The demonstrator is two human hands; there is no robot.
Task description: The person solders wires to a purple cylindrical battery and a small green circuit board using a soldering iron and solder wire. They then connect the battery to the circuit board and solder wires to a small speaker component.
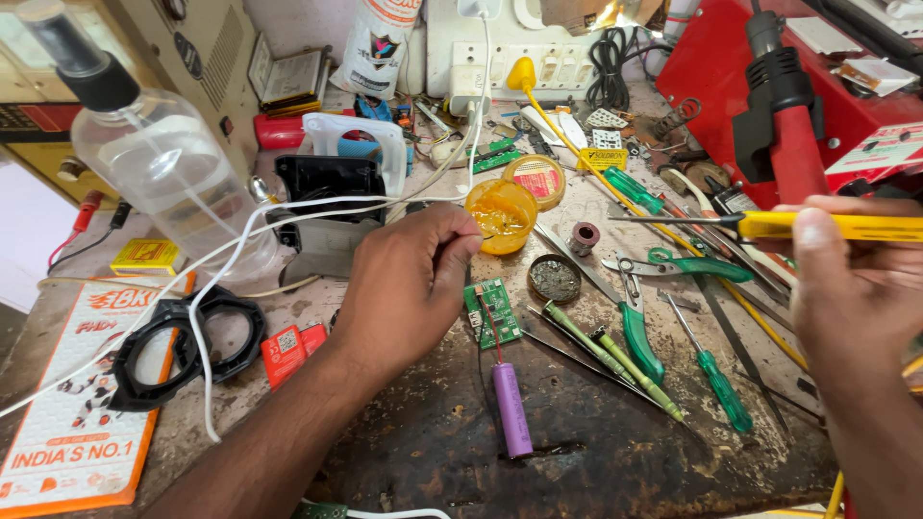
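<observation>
A small green circuit board (492, 312) lies flat on the scarred dark benchtop (577, 452), near the middle of the clutter, with a thin wire running from it down to a purple cylindrical battery cell (512, 409) that lies just below it. The person's left hand (409, 284) hovers right above and beside the board's left edge, its fingers curled in with thumb and fingertips pinched together; whether anything fine is caught in that pinch I cannot tell. The right hand (851, 288) is off at the right side, well apart from the board, clenched around the yellow handle of a soldering iron (827, 226) whose thin metal tip points left over the tools. Between the two hands lie several green-handled screwdrivers (716, 370), green-handled scissors (687, 264) and tweezers, all fanned out on the bench. Just above the board sits an open orange tub of flux (502, 216) with its lid beside it, and a small round tin of grey wool (555, 279) rests close to the board's right. A white cable (240, 240) loops across the left half of the table, passing over a black plastic ring (178, 351) that rests partly on an orange printed card (72, 423). A clear spray bottle (159, 159) stands at the far left, and a red tool stand (788, 106) holds a hot-air handle at the upper right.
</observation>
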